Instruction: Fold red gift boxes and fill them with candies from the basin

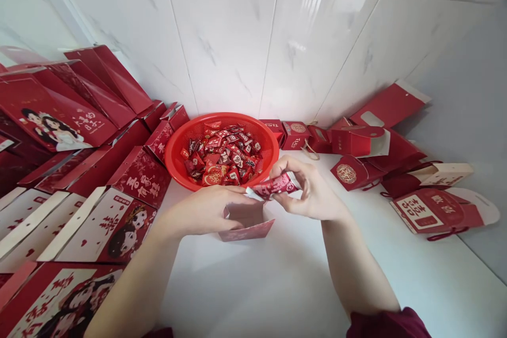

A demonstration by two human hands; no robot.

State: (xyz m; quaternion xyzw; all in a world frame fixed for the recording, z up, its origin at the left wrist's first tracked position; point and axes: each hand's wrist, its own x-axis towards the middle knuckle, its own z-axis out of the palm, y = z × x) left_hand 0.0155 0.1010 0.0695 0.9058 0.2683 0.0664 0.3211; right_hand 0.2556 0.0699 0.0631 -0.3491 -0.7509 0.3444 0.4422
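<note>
My right hand (311, 193) pinches a red-and-white wrapped candy (279, 185) between thumb and fingers, above a small red paper box (249, 233). That box stands on the white table with its top open. My left hand (206, 211) grips the box at its left and far sides, thumb by the near left rim; its fingertips are partly hidden near the candy's left end. Just behind both hands sits a red plastic basket (171, 161) filled with many red wrapped candies (225, 150).
Upright red gift boxes (134, 177) crowd the left side, some printed with a cartoon couple. Along the right and back lie more red boxes (431, 211), several with cord handles. A tiled wall (225, 42) closes off the far side of the white table (253, 285).
</note>
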